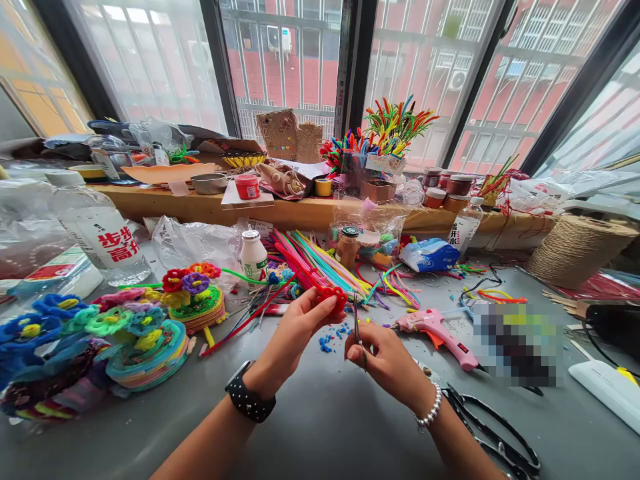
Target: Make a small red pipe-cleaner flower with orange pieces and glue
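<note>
Between the thumb and fingers of my left hand is a red pipe-cleaner flower. My right hand grips a small pair of scissors, its blades pointing up just right of the flower. Whether the blades touch it I cannot tell. Small blue fuzzy scraps lie on the grey table beneath. Behind my hands spreads a bundle of coloured pipe cleaners. Finished pipe-cleaner flowers on coiled round bases stand to the left.
A pink glue gun lies right of my right hand, with large black-handled scissors nearer me. A white bottle and a brown jar stand behind. At far right sits a twine spool. The crowded sill runs along the windows.
</note>
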The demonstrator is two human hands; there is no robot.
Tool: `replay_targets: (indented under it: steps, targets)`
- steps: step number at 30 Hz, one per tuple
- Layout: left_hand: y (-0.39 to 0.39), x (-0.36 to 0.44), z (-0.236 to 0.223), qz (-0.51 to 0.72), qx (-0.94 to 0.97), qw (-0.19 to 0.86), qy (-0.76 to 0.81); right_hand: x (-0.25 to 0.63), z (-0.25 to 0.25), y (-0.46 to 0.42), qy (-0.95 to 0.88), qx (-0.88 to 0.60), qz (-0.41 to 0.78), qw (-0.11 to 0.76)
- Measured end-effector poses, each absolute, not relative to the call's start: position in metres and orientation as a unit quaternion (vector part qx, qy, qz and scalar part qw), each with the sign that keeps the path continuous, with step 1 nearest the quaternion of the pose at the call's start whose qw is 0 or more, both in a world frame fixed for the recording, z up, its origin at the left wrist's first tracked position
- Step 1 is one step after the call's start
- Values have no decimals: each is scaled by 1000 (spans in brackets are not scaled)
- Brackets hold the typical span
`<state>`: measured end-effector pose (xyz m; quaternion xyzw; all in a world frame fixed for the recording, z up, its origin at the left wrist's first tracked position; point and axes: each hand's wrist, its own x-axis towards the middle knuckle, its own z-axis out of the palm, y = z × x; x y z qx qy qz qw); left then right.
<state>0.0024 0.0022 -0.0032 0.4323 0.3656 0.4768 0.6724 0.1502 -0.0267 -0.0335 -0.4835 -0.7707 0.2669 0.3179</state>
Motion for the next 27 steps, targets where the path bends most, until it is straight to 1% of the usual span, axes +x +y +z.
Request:
replay_targets:
  steps: [4, 10, 15, 19, 27]
  targets:
    - [2, 1, 4, 458, 453, 650, 402, 150, -33, -28, -786, -481, 270, 280]
    - [2, -8, 13, 411, 530, 608, 425, 151, -32, -28, -784, -496, 250, 277]
    - [2, -10, 16, 420, 515, 622, 414, 154, -28, -29, -783, -507, 251, 259]
    - [3, -10, 15, 439, 506, 613, 419, 155, -25, -29, -790, -501, 249, 250]
    - [5, -12, 12, 424, 516, 619, 415, 156, -25, -31, -791, -503, 241, 251]
